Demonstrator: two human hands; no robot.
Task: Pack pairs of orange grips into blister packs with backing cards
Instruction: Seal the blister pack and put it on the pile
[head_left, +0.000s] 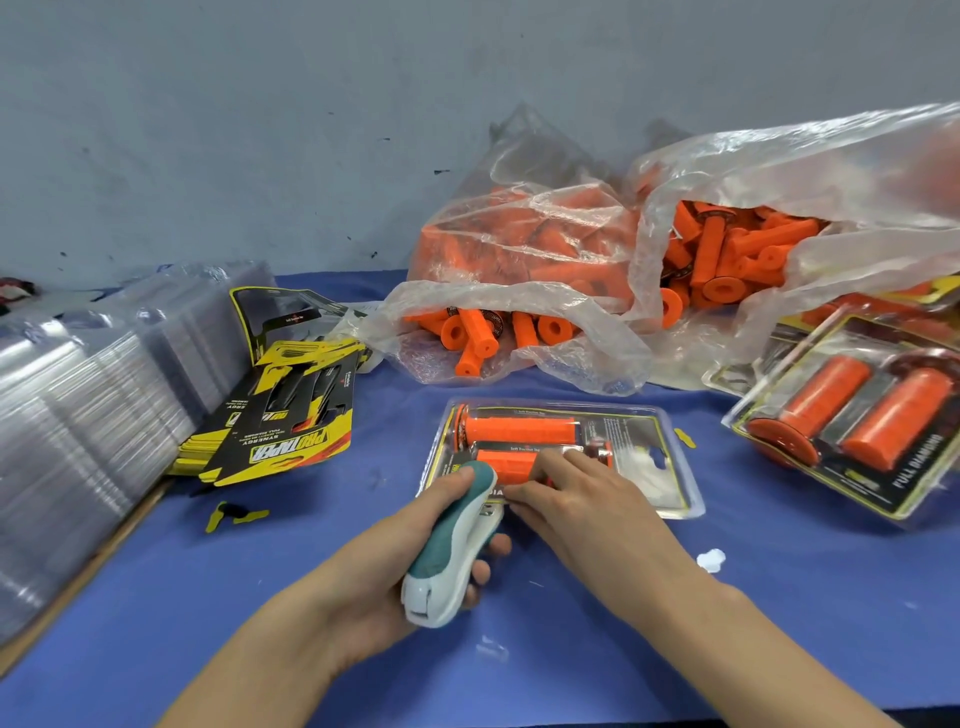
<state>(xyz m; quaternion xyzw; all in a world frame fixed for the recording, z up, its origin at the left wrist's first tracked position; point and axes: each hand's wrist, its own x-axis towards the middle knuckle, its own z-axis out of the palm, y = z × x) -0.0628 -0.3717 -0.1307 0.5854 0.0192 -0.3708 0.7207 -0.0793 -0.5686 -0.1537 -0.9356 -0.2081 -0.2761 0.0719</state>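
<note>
Blister pack (644, 467) lies crosswise ahead; my left hand (363, 571) grips the stapler (457, 545) at its near edge, right hand (587, 514) pressing flat.

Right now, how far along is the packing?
Done: at least one filled pack lies at the right. In hand: the middle blister pack holds two grips over its card; the right hand presses it while the left hand grips a stapler at its near edge. Left: bags of loose grips, backing cards and stacked empty blisters, so plenty remains.
</note>
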